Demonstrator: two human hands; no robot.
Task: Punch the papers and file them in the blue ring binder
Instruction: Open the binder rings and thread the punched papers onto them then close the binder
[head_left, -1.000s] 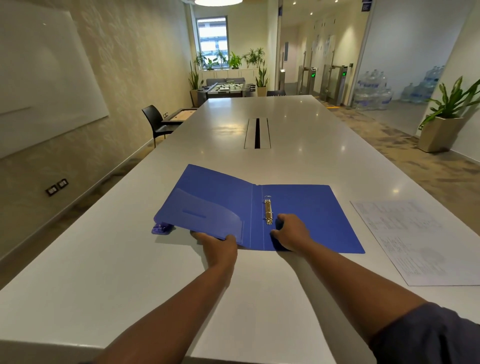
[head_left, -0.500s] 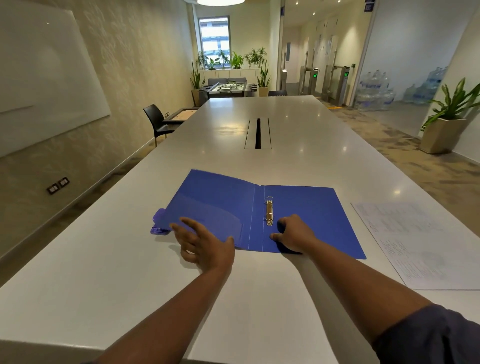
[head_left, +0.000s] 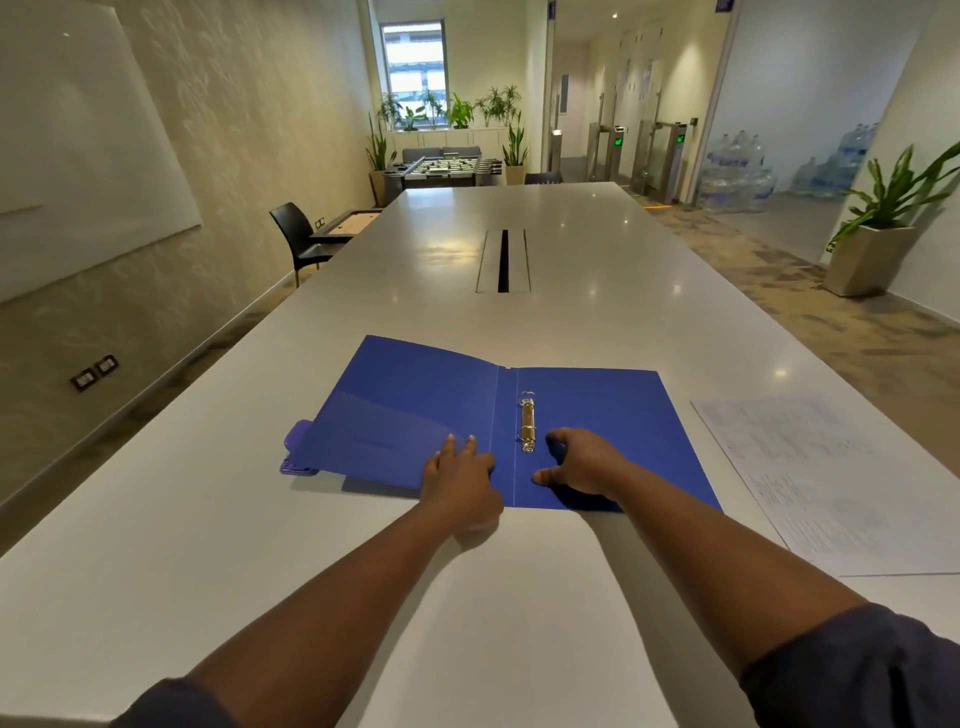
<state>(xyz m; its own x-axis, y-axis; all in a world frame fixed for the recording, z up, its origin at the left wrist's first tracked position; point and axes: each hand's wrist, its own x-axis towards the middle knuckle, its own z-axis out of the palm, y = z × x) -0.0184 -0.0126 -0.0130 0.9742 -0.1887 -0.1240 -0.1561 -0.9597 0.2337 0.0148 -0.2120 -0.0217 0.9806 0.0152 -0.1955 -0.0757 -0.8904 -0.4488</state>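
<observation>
Now left hand (head_left: 460, 475) flat, fingers straight, pressing inner cover of open blue plastic ring binder (head_left: 613, 415), likely to flatten it. Right hand (head_left: 584, 462) loosely curled, grips nothing, resting on back cover just beside brass ring mechanism (head_left: 528, 421), probably steadying it. Binder lies near tabletop's near edge, on long white table (head_left: 597, 260). Printed white papers (head_left: 831, 478) unpunched at right edge, apart from both hands. Purple hole punch (head_left: 296, 452) partly under left cover.

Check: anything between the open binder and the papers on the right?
Nothing: the head view shows bare table between blue binder and papers.
</observation>
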